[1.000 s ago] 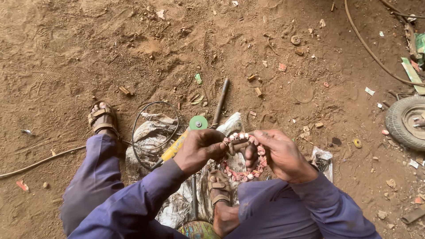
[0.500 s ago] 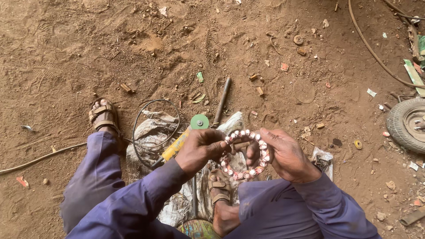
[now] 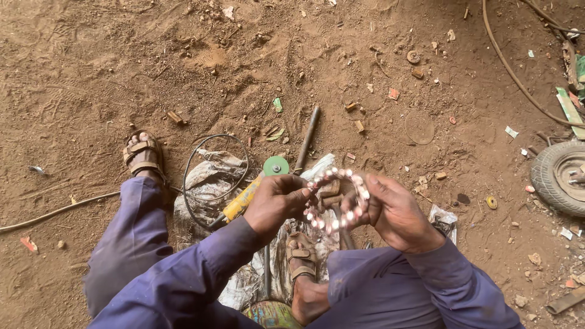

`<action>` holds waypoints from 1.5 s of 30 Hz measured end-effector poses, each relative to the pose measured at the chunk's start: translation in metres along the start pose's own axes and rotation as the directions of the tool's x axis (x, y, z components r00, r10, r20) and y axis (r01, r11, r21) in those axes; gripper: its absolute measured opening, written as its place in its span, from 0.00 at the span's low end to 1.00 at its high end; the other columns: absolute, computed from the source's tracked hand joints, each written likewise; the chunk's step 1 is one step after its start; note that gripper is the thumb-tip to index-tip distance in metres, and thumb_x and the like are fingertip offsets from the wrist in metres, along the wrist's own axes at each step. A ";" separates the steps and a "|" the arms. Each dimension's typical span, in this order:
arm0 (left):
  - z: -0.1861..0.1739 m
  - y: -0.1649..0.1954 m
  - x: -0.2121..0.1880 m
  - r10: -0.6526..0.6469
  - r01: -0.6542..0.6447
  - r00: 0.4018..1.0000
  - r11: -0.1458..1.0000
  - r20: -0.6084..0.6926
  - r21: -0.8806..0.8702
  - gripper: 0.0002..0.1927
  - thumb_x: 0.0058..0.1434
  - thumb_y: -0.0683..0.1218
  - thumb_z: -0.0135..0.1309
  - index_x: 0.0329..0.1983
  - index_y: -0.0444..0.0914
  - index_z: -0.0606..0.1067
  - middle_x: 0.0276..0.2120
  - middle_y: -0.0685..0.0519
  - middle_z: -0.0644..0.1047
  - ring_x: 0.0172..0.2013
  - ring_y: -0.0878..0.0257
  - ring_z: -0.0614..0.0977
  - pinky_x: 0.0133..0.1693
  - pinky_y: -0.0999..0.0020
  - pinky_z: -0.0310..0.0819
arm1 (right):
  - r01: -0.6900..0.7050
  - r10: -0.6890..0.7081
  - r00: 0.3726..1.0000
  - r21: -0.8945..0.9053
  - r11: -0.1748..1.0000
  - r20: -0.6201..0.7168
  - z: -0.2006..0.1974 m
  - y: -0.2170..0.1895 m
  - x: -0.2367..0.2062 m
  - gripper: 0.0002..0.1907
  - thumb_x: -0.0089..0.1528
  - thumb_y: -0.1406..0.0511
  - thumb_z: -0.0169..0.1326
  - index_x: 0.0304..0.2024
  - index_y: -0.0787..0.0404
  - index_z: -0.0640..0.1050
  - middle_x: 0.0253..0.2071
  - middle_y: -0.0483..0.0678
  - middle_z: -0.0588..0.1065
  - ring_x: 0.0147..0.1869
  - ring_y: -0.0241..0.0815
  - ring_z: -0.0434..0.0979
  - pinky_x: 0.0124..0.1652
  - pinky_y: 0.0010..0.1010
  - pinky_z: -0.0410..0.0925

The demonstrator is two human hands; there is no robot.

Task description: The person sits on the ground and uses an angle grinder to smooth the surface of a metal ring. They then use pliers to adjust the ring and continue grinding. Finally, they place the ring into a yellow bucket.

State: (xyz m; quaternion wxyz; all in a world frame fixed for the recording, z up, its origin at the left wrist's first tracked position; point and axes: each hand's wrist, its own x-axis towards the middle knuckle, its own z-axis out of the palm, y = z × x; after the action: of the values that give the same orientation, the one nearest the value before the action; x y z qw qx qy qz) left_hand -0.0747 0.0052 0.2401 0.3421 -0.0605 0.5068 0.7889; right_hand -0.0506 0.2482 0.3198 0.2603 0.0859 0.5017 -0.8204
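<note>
Both hands hold a ring of shiny steel balls in a pinkish greasy cage, a bearing ball ring, up over my lap. My left hand pinches its left side with thumb and fingers. My right hand grips its right side, fingers curled round the rim. Through the ring a brown metal piece shows. Both sleeves are dark blue. Below the hands lies a dirty white sack, with a yellow-bodied angle grinder and its green disc on it.
A metal rod lies on the dirt ahead. A black cable loops over the sack. My sandalled feet rest left and centre. A small tyred wheel sits at the right edge, with a hose and scattered scraps about.
The ring has been lifted and tilted up so its full circle faces me. My hands stay close together on its two sides.
</note>
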 end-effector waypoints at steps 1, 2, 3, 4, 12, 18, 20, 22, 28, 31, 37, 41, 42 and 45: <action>0.000 -0.002 0.001 -0.010 0.009 1.000 1.000 -0.015 -0.015 0.10 0.65 0.41 0.55 0.44 0.27 0.77 0.33 0.46 0.82 0.28 0.62 0.83 0.31 0.65 0.81 | -0.006 0.005 0.999 -0.007 1.000 -0.052 0.001 -0.001 0.000 0.24 0.72 0.59 0.38 0.64 0.69 0.67 0.38 0.53 0.78 0.37 0.41 0.81 0.38 0.37 0.80; 0.000 -0.004 0.002 -0.015 0.015 1.000 0.998 -0.005 -0.063 0.11 0.66 0.42 0.55 0.44 0.27 0.77 0.32 0.46 0.80 0.28 0.61 0.82 0.31 0.64 0.81 | -0.013 0.011 0.995 -0.017 1.000 -0.103 0.002 -0.003 -0.001 0.24 0.69 0.61 0.39 0.64 0.66 0.66 0.39 0.52 0.79 0.38 0.40 0.82 0.39 0.36 0.80; 0.000 -0.004 0.003 -0.021 0.021 1.000 0.994 0.003 -0.111 0.12 0.67 0.43 0.56 0.44 0.27 0.77 0.31 0.47 0.79 0.27 0.60 0.82 0.31 0.63 0.82 | -0.022 0.018 0.988 -0.026 0.999 -0.154 0.003 -0.004 -0.001 0.24 0.67 0.62 0.41 0.65 0.62 0.65 0.40 0.50 0.79 0.39 0.40 0.82 0.40 0.36 0.79; 0.001 -0.005 0.003 -0.027 0.028 1.000 0.987 0.010 -0.159 0.12 0.68 0.44 0.56 0.45 0.27 0.77 0.30 0.47 0.77 0.27 0.59 0.81 0.31 0.62 0.83 | -0.005 0.000 0.991 -0.037 0.999 -0.132 0.004 -0.005 -0.001 0.23 0.67 0.64 0.44 0.65 0.63 0.66 0.39 0.51 0.79 0.40 0.41 0.82 0.40 0.36 0.79; 0.013 0.010 -0.014 0.518 -0.462 0.852 0.671 0.078 0.580 0.14 0.71 0.48 0.48 0.51 0.32 0.74 0.37 0.39 0.79 0.36 0.50 0.83 0.38 0.58 0.80 | 0.040 -0.036 0.959 0.009 0.999 -0.281 -0.004 0.004 0.008 0.14 0.67 0.69 0.51 0.54 0.69 0.70 0.41 0.56 0.79 0.43 0.46 0.83 0.39 0.33 0.78; 0.018 0.012 -0.015 0.333 -0.450 0.892 0.717 0.305 0.533 0.19 0.65 0.43 0.53 0.57 0.30 0.76 0.42 0.42 0.81 0.43 0.52 0.84 0.47 0.59 0.79 | 0.050 -0.028 0.954 0.067 0.997 -0.298 0.003 0.006 0.018 0.14 0.68 0.69 0.50 0.54 0.69 0.71 0.41 0.57 0.78 0.43 0.47 0.83 0.41 0.33 0.78; 0.018 0.011 -0.014 0.329 -0.445 0.891 0.767 0.311 0.463 0.18 0.63 0.40 0.55 0.56 0.30 0.76 0.44 0.43 0.82 0.45 0.55 0.86 0.50 0.62 0.80 | 0.050 -0.054 0.952 -0.022 0.999 -0.303 0.012 0.005 0.020 0.15 0.67 0.68 0.50 0.56 0.67 0.70 0.41 0.57 0.79 0.42 0.48 0.82 0.40 0.33 0.78; 0.017 0.010 -0.014 0.289 -0.402 0.910 0.789 0.297 0.464 0.17 0.61 0.39 0.57 0.53 0.30 0.77 0.39 0.43 0.84 0.41 0.56 0.86 0.47 0.63 0.82 | 0.033 -0.069 0.957 -0.132 0.991 -0.281 0.016 0.002 0.021 0.18 0.66 0.67 0.51 0.58 0.66 0.69 0.41 0.58 0.79 0.42 0.49 0.82 0.39 0.35 0.78; 0.001 0.013 -0.013 0.277 -0.274 0.960 0.884 0.047 0.379 0.13 0.66 0.41 0.54 0.52 0.30 0.77 0.41 0.46 0.84 0.42 0.59 0.85 0.45 0.64 0.81 | -0.047 -0.120 0.987 -0.909 0.415 -0.106 -0.054 -0.033 0.000 0.27 0.60 0.65 0.58 0.62 0.62 0.73 0.48 0.52 0.82 0.49 0.46 0.83 0.49 0.35 0.79; -0.017 0.021 -0.019 0.299 -0.248 0.949 0.904 -0.102 0.349 0.16 0.65 0.40 0.54 0.54 0.30 0.75 0.42 0.48 0.83 0.43 0.61 0.84 0.48 0.66 0.80 | -0.007 0.029 0.999 -0.669 0.743 0.022 -0.115 -0.034 -0.003 0.27 0.64 0.61 0.56 0.64 0.66 0.72 0.54 0.57 0.79 0.57 0.52 0.81 0.56 0.45 0.75; -0.030 0.047 -0.033 0.284 -0.242 0.933 0.950 -0.221 0.198 0.18 0.64 0.39 0.55 0.57 0.30 0.74 0.47 0.49 0.81 0.47 0.63 0.82 0.52 0.66 0.79 | -0.410 0.202 0.910 -0.710 0.572 -0.362 -0.133 0.125 -0.015 0.20 0.64 0.60 0.57 0.55 0.64 0.78 0.47 0.56 0.80 0.45 0.47 0.80 0.45 0.40 0.74; -0.025 0.053 -0.030 0.207 -0.114 0.952 0.925 -0.227 0.363 0.16 0.64 0.42 0.57 0.55 0.32 0.78 0.42 0.50 0.84 0.40 0.62 0.81 0.43 0.67 0.78 | -0.441 -0.004 0.876 -0.804 0.398 -0.482 -0.118 0.211 0.026 0.16 0.64 0.60 0.58 0.48 0.63 0.82 0.42 0.55 0.81 0.38 0.44 0.80 0.38 0.36 0.74; -0.024 0.051 -0.027 0.200 -0.110 0.954 0.928 -0.225 0.357 0.17 0.64 0.42 0.57 0.55 0.32 0.78 0.42 0.50 0.84 0.41 0.63 0.82 0.44 0.67 0.78 | -0.405 -0.080 0.883 -0.838 0.366 -0.462 -0.117 0.217 0.044 0.15 0.64 0.60 0.58 0.47 0.63 0.83 0.41 0.55 0.81 0.36 0.43 0.80 0.36 0.35 0.74; -0.024 0.038 -0.016 0.152 -0.052 0.962 0.918 -0.227 0.394 0.18 0.62 0.42 0.57 0.55 0.33 0.77 0.42 0.50 0.84 0.41 0.64 0.82 0.44 0.68 0.78 | -0.191 -0.298 0.904 -0.915 0.356 -0.305 -0.109 0.217 0.097 0.15 0.63 0.61 0.55 0.47 0.64 0.81 0.50 0.57 0.78 0.36 0.47 0.81 0.39 0.39 0.75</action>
State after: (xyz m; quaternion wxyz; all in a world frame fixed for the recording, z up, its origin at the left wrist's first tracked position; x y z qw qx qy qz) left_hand -0.0915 -0.0323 0.2642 0.2379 -0.0656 0.6934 0.6770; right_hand -0.0345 0.2316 0.0596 0.1194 0.0813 0.9225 -0.3580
